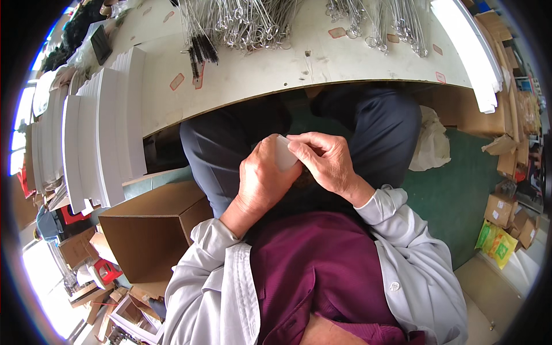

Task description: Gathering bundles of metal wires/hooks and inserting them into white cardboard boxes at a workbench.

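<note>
Above my lap, my left hand (263, 174) is closed around a small white box (284, 154), whose pale face shows between finger and thumb. The fingers of my right hand (328, 161) pinch the upper right edge of that same box. Most of the box is hidden by both hands, so its full shape does not show. Beyond my knees, the white worktable (241, 80) carries bundles of wire-handled brushes with looped ends (253, 23). Several black-bristled brushes (202, 49) lie at the left end of these bundles.
Stacks of white flat cartons (118, 109) stand at the table's left. An open cardboard box (155, 230) sits beside my left leg. Long white strips (468, 52) lie along the table's right end. A white plastic bag (430, 141) is on the green floor (454, 195) by my right knee.
</note>
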Demonstrator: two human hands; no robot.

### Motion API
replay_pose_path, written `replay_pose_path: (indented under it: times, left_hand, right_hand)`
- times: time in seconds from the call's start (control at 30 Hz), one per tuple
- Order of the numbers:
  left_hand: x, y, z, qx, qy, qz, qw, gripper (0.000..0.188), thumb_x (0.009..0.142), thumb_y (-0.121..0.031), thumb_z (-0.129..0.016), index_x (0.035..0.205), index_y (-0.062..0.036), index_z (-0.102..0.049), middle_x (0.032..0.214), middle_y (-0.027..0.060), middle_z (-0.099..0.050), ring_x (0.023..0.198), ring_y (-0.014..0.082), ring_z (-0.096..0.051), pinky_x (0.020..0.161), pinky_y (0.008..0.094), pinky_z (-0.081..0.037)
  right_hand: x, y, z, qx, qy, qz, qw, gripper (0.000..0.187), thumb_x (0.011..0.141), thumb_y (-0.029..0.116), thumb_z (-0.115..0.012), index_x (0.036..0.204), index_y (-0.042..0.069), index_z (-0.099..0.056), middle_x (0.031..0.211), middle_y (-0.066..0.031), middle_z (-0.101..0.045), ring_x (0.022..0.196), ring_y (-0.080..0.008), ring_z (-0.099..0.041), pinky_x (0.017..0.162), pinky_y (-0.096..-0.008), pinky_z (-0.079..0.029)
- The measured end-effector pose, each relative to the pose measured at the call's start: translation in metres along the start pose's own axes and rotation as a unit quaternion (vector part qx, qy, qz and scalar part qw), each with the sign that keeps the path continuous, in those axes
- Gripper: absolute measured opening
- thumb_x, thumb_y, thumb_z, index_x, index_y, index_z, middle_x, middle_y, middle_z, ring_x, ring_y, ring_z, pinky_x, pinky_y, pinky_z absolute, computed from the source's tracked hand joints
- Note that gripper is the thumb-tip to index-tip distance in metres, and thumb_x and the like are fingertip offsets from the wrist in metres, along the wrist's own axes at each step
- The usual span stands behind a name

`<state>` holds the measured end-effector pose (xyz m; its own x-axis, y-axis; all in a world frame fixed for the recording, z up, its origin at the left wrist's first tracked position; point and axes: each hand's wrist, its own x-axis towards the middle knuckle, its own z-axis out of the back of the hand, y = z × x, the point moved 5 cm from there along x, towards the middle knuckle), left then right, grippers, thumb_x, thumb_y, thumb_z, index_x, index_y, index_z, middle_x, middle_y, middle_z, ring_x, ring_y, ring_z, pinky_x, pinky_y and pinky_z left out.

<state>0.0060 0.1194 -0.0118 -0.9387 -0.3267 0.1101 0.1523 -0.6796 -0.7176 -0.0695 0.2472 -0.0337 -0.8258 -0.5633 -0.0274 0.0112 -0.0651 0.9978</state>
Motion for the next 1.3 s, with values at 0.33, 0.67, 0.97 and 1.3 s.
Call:
replay_pose_path:
  times: [0.33,0.67,0.97,1.3]
  left_hand:
    - [-0.002,0.011,-0.002,-0.026,0.015,0.012,0.999,0.048,0.076,-0.015,-0.082,0.115,0.0039,-0.063,0.097,0.0233,-0.072,0.089,0.0424,-0.073,0.075,0.0467,-0.061]
    - [-0.007,0.011,-0.008,0.021,-0.013,-0.034,0.999,0.041,0.079,-0.009,-0.073,0.115,0.0075,-0.063,0.096,0.0239,-0.072,0.085,0.0402,-0.074,0.073,0.0455,-0.062]
    - [-0.018,0.006,0.030,0.060,0.104,-0.007,0.993,0.079,0.079,-0.023,-0.084,0.141,0.0010,-0.041,0.106,0.0258,-0.068,0.093,0.0428,-0.071,0.077,0.0491,-0.060]
    - [0.067,0.083,0.167,0.255,-0.093,0.142,0.952,0.058,0.084,-0.041,-0.079,0.121,-0.0006,-0.060,0.093,0.0287,-0.073,0.094,0.0449,-0.072,0.082,0.0520,-0.058]
  right_hand:
    - [-0.018,-0.003,-0.016,-0.050,0.025,0.058,0.997,0.041,0.096,0.014,-0.075,0.134,0.001,-0.067,0.103,-0.0133,-0.074,0.090,-0.0163,-0.073,0.080,-0.0291,-0.059]
    - [-0.017,-0.003,-0.016,-0.049,0.045,0.037,0.997,0.033,0.097,0.007,-0.069,0.127,-0.005,-0.068,0.111,-0.0258,-0.074,0.102,-0.0261,-0.076,0.081,-0.0316,-0.059]
    - [0.020,0.004,0.013,0.052,0.003,-0.059,0.997,0.028,0.100,0.011,-0.068,0.125,-0.003,-0.070,0.090,-0.0066,-0.075,0.075,-0.0062,-0.067,0.067,-0.0241,-0.056]
    - [0.089,0.055,0.045,-0.297,-0.118,0.289,0.902,0.011,0.091,0.009,-0.072,0.100,0.001,-0.073,0.101,-0.0147,-0.074,0.089,-0.0308,-0.072,0.079,-0.0397,-0.057]
